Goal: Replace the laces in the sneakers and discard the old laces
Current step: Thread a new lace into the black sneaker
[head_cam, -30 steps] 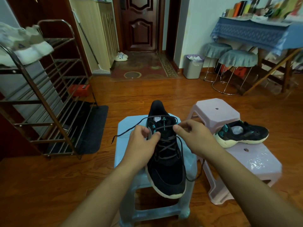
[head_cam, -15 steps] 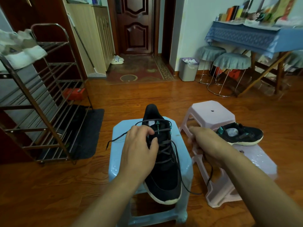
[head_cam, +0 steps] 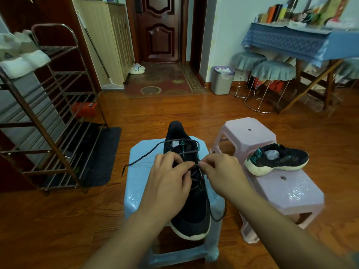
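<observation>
Our left hand (head_cam: 171,176) and right hand (head_cam: 219,171) both pinch the dark lace (head_cam: 143,157) over the black sneaker (head_cam: 191,208), which sits on the blue stool (head_cam: 136,191). The other sneaker (head_cam: 277,159) lies across the pink stools (head_cam: 289,193). By the far wall, a grey bin (head_cam: 221,83) holds crumpled paper.

Both hands (head_cam: 169,177) (head_cam: 221,173) forward, fingers curled

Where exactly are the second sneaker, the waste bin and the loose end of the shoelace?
second sneaker (head_cam: 279,159), head view, on its dark upper, side-on atop the pink stool.
waste bin (head_cam: 221,84), head view, on its grey front wall.
loose lace end (head_cam: 134,164), head view, on the strand trailing left over the blue stool.
</observation>
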Tool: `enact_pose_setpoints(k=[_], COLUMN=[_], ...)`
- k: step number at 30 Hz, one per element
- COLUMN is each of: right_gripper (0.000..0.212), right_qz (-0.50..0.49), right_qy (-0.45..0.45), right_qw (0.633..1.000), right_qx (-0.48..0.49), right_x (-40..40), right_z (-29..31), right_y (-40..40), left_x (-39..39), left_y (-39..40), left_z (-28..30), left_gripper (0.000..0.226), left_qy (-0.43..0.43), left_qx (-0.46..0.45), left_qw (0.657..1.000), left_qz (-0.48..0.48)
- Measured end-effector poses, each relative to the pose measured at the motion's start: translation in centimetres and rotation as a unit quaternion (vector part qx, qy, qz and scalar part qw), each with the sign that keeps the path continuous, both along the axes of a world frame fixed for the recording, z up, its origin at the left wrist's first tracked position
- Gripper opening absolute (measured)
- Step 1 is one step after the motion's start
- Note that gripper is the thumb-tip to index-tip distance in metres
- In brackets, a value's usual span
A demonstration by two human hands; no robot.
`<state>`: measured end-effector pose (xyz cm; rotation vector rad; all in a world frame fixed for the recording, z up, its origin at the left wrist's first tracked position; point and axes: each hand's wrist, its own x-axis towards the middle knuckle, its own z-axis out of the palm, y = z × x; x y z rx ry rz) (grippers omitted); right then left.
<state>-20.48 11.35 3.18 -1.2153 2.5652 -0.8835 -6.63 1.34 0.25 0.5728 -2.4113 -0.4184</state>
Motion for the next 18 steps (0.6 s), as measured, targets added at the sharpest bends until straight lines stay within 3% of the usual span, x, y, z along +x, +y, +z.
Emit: enact_pose_setpoints(k=[9,13,18], right_gripper=[0.027,0.021,0.005], right_qz=[-0.077,-0.094,-0.135], right_qy=[-0.071,-0.082,-0.157], right_qw=[0.994,0.989,0.964], right_qx=[-0.033,-0.076,-0.167], right_x=[0.6,1.2,1.3], right_z=[-0.1,0.0,-0.2], right_y=[-0.8,-0.8,-1.4], left_x=[0.2,0.3,0.5], left_y=[-0.1,-0.3,-0.3], left_z=[0.1,0.2,0.3], left_gripper=[0.034,0.035,0.036], left_qy=[-0.013,-0.014,-0.030], left_qx=[0.005,0.012,0.012], left_qw=[1.000,1.000,0.999], left_qz=[-0.010,-0.016,-0.021])
